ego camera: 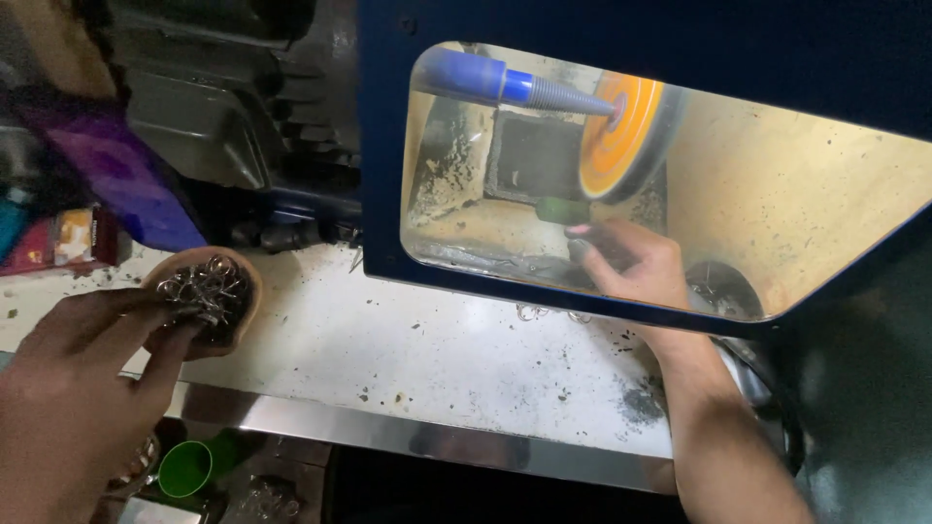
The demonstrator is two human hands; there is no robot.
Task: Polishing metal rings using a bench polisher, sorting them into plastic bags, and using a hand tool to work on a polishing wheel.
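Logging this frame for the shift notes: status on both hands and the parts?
Left hand reaching into bowl of small metal rings. Right hand behind clear guard, holding green-tipped tool beneath orange polishing wheel. Nothing blocking either hand.

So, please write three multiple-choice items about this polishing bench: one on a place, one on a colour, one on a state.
1. Where is the right hand?
A. behind the clear shield, under the wheel
B. on the green cup
C. in the brown bowl

2. What colour is the face of the polishing wheel?
A. white
B. orange
C. green

3. What is the left hand doing?
A. lying flat on the bench
B. gripping the blue spindle
C. pinching metal rings at the brown bowl

Answers: 1 A, the hand shows through the shield window, just below the wheel. 2 B, the disc face is orange with a dark rim. 3 C, its fingertips meet on the rings heaped in the bowl.
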